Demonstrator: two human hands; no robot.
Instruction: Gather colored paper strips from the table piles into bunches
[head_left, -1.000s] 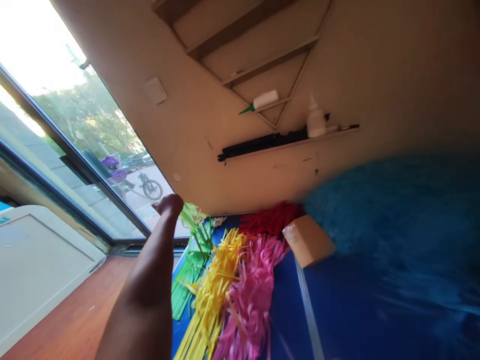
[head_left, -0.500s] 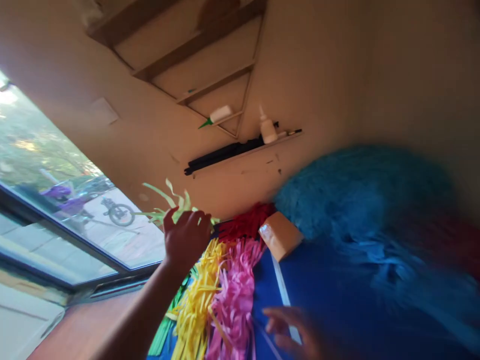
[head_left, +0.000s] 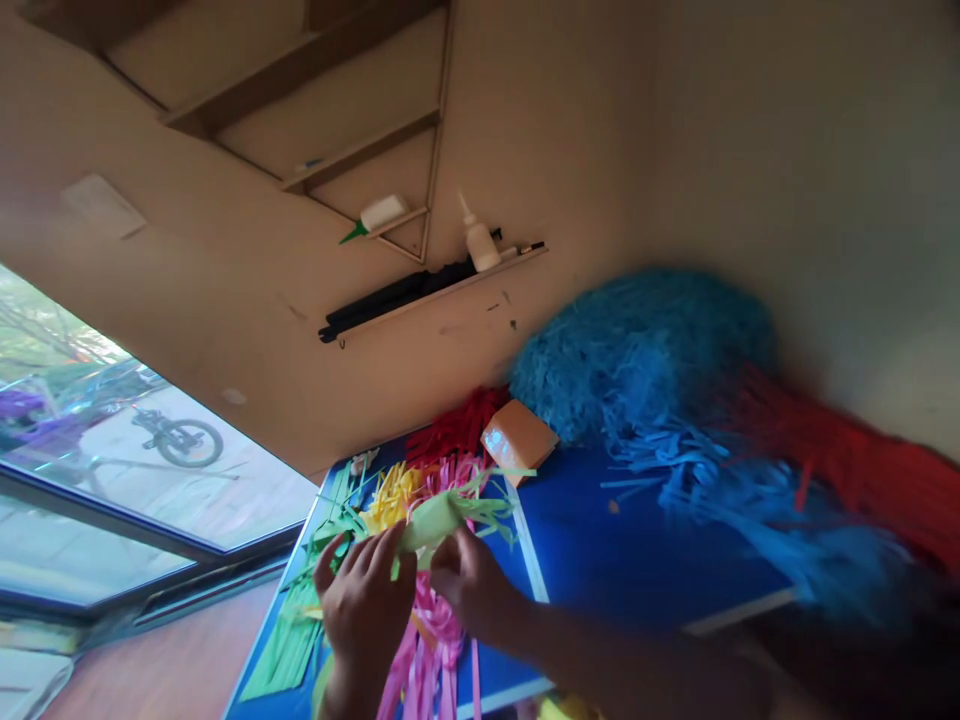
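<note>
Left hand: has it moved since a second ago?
Yes: the left hand has moved rightward and down in the view, judged against the resting brown box.

Site type: apparently a craft workspace. In front of me, the blue table [head_left: 592, 550] carries pink fringe [head_left: 435, 610] and blue fringe [head_left: 637, 350]; the wall ledge [head_left: 442, 292] above holds a squeeze bottle [head_left: 481, 245].

Pale green paper [head_left: 433, 522] partly hidden by fingers of left hand [head_left: 367, 605] and right hand [head_left: 476, 585]. Both hands also covered stretch of pink streamers [head_left: 431, 615]. Right forearm [head_left: 637, 660] blurred toward bottom edge. Yellow item [head_left: 566, 708] cut off there, too little showing to name. Blue strips [head_left: 840, 560] smeared at lower end. Red strips [head_left: 877, 470] cut by right edge, wall rack [head_left: 300, 75] by top. 1 bluish object [head_left: 309, 164] on rack too small to tell.
</note>
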